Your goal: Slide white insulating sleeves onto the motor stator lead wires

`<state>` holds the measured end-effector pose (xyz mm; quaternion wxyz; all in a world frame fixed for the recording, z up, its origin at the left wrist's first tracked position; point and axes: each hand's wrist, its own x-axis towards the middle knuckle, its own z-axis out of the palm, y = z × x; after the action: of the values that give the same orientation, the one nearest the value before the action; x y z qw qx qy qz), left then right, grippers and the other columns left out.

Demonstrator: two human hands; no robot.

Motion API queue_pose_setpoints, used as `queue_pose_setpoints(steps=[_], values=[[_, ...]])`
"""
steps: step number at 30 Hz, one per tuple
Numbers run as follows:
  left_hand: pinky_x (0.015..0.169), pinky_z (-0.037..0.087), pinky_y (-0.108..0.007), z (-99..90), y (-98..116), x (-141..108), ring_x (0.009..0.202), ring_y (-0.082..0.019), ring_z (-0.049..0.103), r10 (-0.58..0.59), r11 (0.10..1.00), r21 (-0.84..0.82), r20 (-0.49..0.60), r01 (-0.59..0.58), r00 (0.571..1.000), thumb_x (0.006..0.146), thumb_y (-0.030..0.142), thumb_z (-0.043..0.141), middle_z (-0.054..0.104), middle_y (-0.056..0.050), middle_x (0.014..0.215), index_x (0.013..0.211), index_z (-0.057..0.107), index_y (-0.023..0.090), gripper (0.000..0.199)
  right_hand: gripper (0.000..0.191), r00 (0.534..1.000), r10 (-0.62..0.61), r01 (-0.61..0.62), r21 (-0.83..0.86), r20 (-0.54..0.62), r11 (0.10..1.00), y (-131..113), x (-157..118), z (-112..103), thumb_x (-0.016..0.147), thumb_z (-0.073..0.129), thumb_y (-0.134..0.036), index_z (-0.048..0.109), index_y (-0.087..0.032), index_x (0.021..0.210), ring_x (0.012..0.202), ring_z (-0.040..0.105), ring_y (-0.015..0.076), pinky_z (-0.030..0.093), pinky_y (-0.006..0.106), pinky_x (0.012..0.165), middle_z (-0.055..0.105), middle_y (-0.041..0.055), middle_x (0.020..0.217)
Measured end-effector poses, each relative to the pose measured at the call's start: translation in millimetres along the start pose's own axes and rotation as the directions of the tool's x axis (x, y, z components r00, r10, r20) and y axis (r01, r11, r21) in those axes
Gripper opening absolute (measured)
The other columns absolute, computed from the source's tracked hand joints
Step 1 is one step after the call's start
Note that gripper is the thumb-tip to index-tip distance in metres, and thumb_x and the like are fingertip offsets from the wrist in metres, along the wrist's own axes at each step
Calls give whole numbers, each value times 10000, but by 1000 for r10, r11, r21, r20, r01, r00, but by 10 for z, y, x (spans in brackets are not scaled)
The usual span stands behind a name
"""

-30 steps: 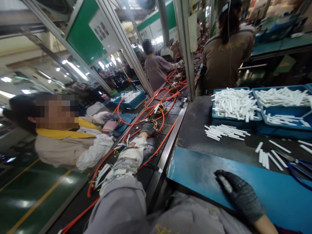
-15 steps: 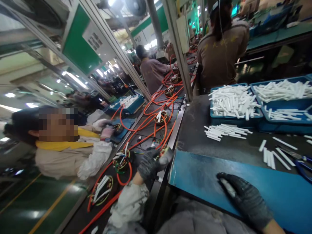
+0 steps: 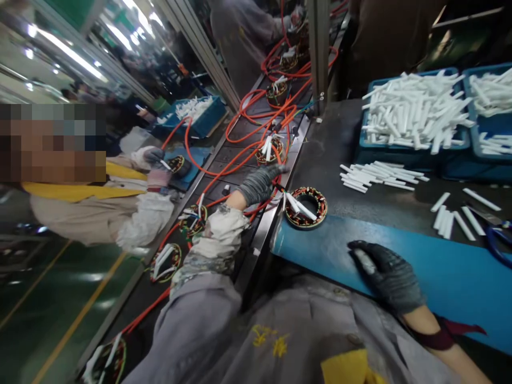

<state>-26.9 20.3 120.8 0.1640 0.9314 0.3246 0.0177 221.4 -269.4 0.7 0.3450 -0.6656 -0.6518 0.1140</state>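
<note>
My left hand (image 3: pixel 261 185), in a dark grey knit glove, reaches over the conveyor. Its fingers are curled down at a red cable (image 3: pixel 264 205), with the fingertips partly hidden. Just to its right, a ring-shaped motor stator (image 3: pixel 321 207) with red and black windings lies at the left end of the blue mat (image 3: pixel 340 234). White tubes (image 3: pixel 299 206) stick out over the ring's near left side. My right hand (image 3: pixel 390 277), gloved alike, rests on the mat with fingers loosely stretched; I see nothing held there.
Blue bins (image 3: pixel 416 149) of white tubes stand at the right, with loose tubes (image 3: pixel 380 176) before them. Blue-handled scissors (image 3: pixel 498 240) lie at the right edge. More stators (image 3: pixel 166 262) and red cables fill the conveyor (image 3: pixel 236 154). A co-worker (image 3: pixel 80 208) works across it.
My view has tipped downward. The stator now lies on the mat, and my left hand is off it, farther up the conveyor edge. My right hand has stayed on the mat.
</note>
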Motion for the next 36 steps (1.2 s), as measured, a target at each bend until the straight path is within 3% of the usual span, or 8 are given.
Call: queue_pose_setpoints(steps=[3, 8, 15, 22, 27, 31, 34, 36], values=[[1221, 419, -487, 160, -222, 3, 1362, -323, 581, -5, 999, 33, 89, 2, 996, 797, 138, 714, 729, -110, 1287, 1242, 748, 175, 448, 342, 990, -143, 143, 12, 16, 990, -250, 150, 37, 1061, 490, -385, 781, -224, 1142, 883, 755, 218, 622, 348, 795, 797, 76, 1002], [1126, 482, -415, 292, -219, -327, 1198, -263, 667, -107, 992, 68, 63, 103, 992, 909, 223, 657, 758, -83, 1201, 1199, 762, 206, 309, 321, 934, -318, 322, 6, 163, 947, -546, 485, 245, 1018, 559, -324, 740, -203, 1253, 1007, 710, 263, 610, 413, 856, 753, 144, 1138], [974, 546, -365, 216, 116, -731, 996, -246, 727, -7, 995, -96, -3, 6, 1000, 923, 385, 678, 785, -62, 1000, 1095, 779, 206, 268, 441, 929, -310, 327, -53, 204, 944, -326, 797, 310, 977, 620, -354, 660, -141, 1361, 1254, 635, 356, 543, 568, 1057, 683, 208, 1343], [984, 565, -388, 191, -63, -501, 1077, -262, 713, -106, 928, -357, 24, 108, 994, 886, 381, 669, 754, -103, 1186, 1260, 714, 163, 435, 396, 978, -194, 196, -12, 69, 981, -202, 968, 76, 1056, 493, -391, 678, -153, 1312, 1095, 712, 279, 591, 456, 981, 757, 146, 1179], [1085, 530, -406, 99, 58, -248, 1237, -276, 662, 12, 766, -643, 18, 3, 1000, 930, 444, 629, 708, -112, 1322, 1315, 681, 153, 486, 398, 975, -216, 204, 178, 52, 963, -281, 1014, 147, 1080, 440, -377, 630, -214, 1389, 1168, 693, 246, 577, 435, 1019, 731, 107, 1291], [1010, 571, -416, 195, 289, 45, 1137, -277, 708, 121, 737, -672, 235, 71, 964, 931, 441, 659, 760, -101, 1189, 1248, 709, 139, 440, 369, 977, -208, 193, 244, 37, 950, -329, 1124, 260, 1073, 450, -387, 672, -198, 1299, 1145, 697, 252, 570, 450, 1027, 741, 116, 1244], [954, 591, -400, 252, 316, 179, 1059, -259, 730, 165, 614, -765, 363, 193, 917, 861, 424, 756, 772, -93, 1132, 1198, 720, 141, 441, 338, 989, -145, 128, 272, 41, 954, -358, 1178, 287, 1043, 513, -387, 684, -189, 1258, 1113, 708, 269, 571, 473, 1014, 754, 119, 1200], [914, 597, -378, 266, 300, 207, 980, -231, 737, 106, 511, -820, 357, 257, 928, 801, 408, 822, 776, -84, 1069, 1151, 726, 137, 453, 345, 992, -107, 83, 304, 65, 949, -371, 1196, 276, 1018, 559, -399, 677, -196, 1271, 1093, 718, 278, 579, 485, 991, 758, 115, 1198]])
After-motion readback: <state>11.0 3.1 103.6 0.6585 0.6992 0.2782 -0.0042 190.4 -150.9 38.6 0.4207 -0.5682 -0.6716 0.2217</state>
